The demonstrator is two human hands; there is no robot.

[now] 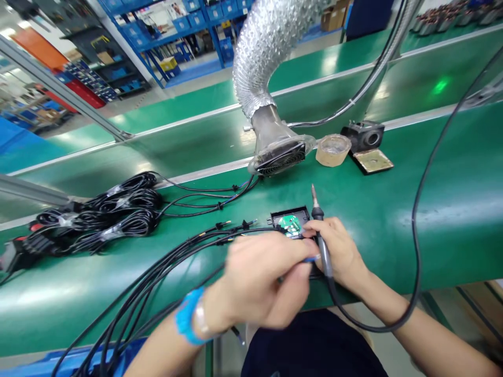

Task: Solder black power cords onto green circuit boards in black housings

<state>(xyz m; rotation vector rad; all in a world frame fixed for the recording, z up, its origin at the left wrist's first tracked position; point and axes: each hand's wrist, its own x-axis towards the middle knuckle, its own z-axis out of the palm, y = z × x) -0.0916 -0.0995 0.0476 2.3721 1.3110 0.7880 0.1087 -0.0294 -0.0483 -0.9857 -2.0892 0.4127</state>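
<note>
My right hand (pixel 341 252) is closed around a soldering iron (pixel 324 252), whose metal tip points up and away from me. My left hand (pixel 271 275), smeared by motion and wearing a blue wristband, is pinched; a small blue piece shows at its fingertips, too blurred to name. Just beyond both hands lies a black plastic case (pixel 305 212) with a green circuit board (pixel 290 224) inside. The hands hide its near part. Black cables (pixel 188 242) with stripped coloured wire ends run from the left towards the case, partly behind my left hand.
A fume extractor nozzle (pixel 281 157) on a silver duct (pixel 255 63) hangs behind the case. To its right stand a tape roll (pixel 333 152) and a soldering iron stand (pixel 367 141). Coiled cables (pixel 121 212) lie at left. The iron's cord (pixel 417 225) loops over my right forearm.
</note>
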